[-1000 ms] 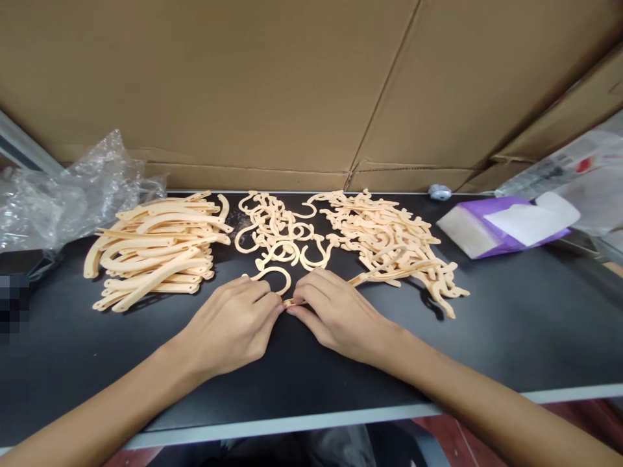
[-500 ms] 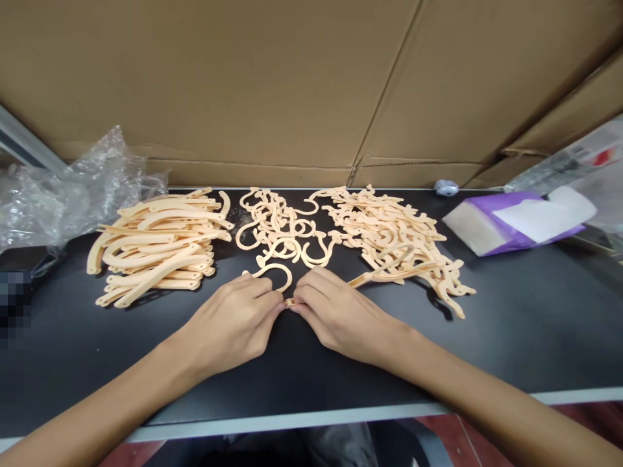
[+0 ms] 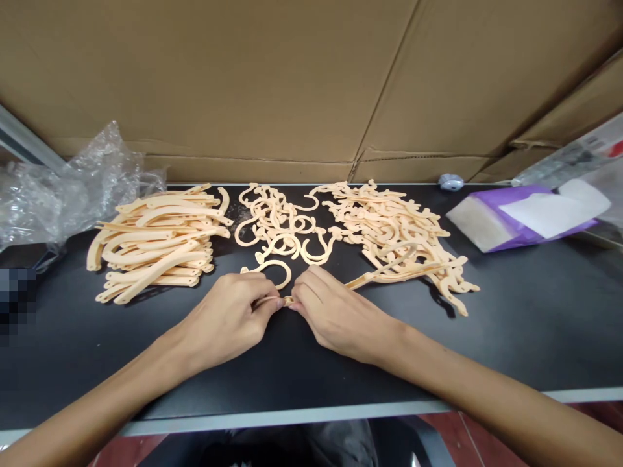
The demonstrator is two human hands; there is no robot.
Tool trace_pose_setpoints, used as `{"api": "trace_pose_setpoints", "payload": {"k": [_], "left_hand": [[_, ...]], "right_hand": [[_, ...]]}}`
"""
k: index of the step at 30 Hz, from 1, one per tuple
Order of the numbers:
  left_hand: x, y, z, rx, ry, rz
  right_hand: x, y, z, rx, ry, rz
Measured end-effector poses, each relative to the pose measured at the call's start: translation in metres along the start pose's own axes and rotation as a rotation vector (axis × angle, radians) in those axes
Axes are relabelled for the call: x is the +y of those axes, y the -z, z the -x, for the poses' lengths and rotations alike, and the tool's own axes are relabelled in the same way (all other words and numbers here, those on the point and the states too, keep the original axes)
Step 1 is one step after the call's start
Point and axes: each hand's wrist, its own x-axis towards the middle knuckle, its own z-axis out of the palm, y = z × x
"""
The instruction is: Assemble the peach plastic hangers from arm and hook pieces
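Note:
My left hand (image 3: 238,311) is closed, thumb and index pinching a thin cream plastic hanger piece that is mostly hidden by the fingers. Close beside it, my right hand (image 3: 335,311) grips a cream plastic hanger arm (image 3: 359,281), whose long end sticks out to the right behind the knuckles. Its small end (image 3: 288,301) shows between both sets of fingertips, where the pieces meet. Just beyond the left fingers lies a loose hanger hook (image 3: 281,264) on the black table. How the held pieces join is covered by the fingers.
Curved hanger arms (image 3: 160,240) are heaped at left, several hooks (image 3: 277,217) lie in the middle, and notched hanger arms (image 3: 389,227) pile up at right. Clear plastic wrap (image 3: 92,175) sits back left; a purple tissue pack (image 3: 516,220) is at right. Cardboard (image 3: 243,84) stands behind the table.
The left fingers have shifted and loosened slightly, so the thin piece between thumb and index now shows. My right hand keeps its grip almost in place. The view has moved a little.

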Motion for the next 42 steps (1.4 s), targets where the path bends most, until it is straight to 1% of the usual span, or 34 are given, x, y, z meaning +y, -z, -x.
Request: {"api": "trace_pose_setpoints", "payload": {"k": [6, 11, 17, 20, 23, 26, 30, 33, 36, 42], "left_hand": [[0.002, 0.000, -0.001, 0.034, -0.021, -0.035], [0.005, 0.002, -0.003, 0.010, 0.028, -0.040], [0.007, 0.003, -0.004, 0.026, 0.031, -0.045], [0.007, 0.004, -0.004, 0.005, 0.048, -0.038], [0.006, 0.003, -0.005, -0.008, 0.051, -0.055], [0.004, 0.002, -0.003, -0.001, 0.003, -0.056], [-0.002, -0.001, 0.003, 0.039, -0.105, -0.059], [-0.007, -0.004, 0.006, 0.053, -0.165, -0.108], [-0.010, -0.005, 0.006, 0.040, -0.234, -0.161], [-0.010, -0.004, 0.005, 0.045, -0.345, -0.276]], "right_hand": [[-0.001, 0.000, 0.000, 0.022, 0.023, 0.048], [-0.002, -0.001, 0.000, 0.030, 0.025, 0.044], [-0.003, -0.004, 0.001, 0.038, 0.015, 0.056], [-0.002, -0.004, 0.001, 0.020, 0.010, 0.061], [-0.002, -0.003, 0.001, 0.029, 0.014, 0.068], [-0.001, -0.002, 0.001, 0.044, 0.022, 0.053], [0.000, -0.002, 0.002, 0.025, -0.012, 0.000], [0.000, -0.003, 0.003, 0.035, -0.042, -0.044], [0.001, -0.002, 0.003, 0.054, -0.060, -0.085], [0.002, 0.004, 0.000, 0.023, -0.105, -0.214]]}}
